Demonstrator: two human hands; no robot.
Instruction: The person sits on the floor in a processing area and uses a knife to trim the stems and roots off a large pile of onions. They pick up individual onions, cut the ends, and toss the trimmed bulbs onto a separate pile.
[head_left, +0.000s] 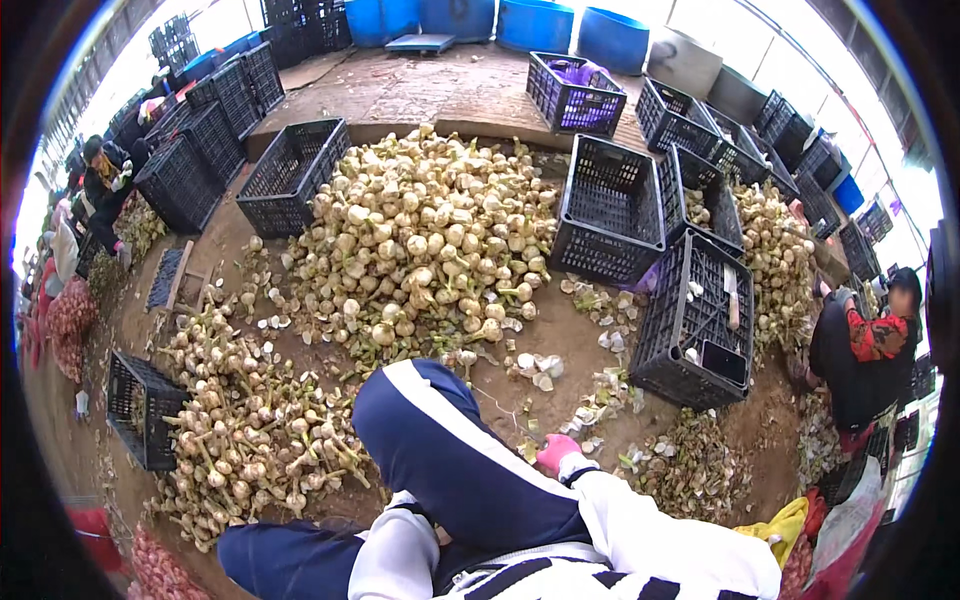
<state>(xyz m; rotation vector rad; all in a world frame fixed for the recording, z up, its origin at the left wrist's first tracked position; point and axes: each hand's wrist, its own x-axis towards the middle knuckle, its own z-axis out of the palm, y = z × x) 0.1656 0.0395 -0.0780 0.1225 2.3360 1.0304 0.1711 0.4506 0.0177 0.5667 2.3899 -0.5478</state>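
Note:
My right hand (559, 453), in a pink glove, is low beside my raised knee, close to the dirt floor. Its fingers look curled, with a yellowish-green scrap (528, 449) by the fingertips; whether they grip anything is unclear. My left hand is hidden behind my legs; only its white sleeve (395, 551) shows. Ahead of my knees rises a large heap of garlic bulbs (427, 240). Another pile of garlic with stems (262, 427) spreads to my left. An overturned black plastic crate (694, 315) at right carries a knife (731, 296) and a smartphone (724, 361).
Open black crates stand right of the heap (611, 202), at its left (292, 180) and on the far left (146, 409). Garlic trimmings (682, 465) litter the floor at right. One person (862, 345) sits at right, another (105, 187) at far left. Blue tubs (536, 26) line the back.

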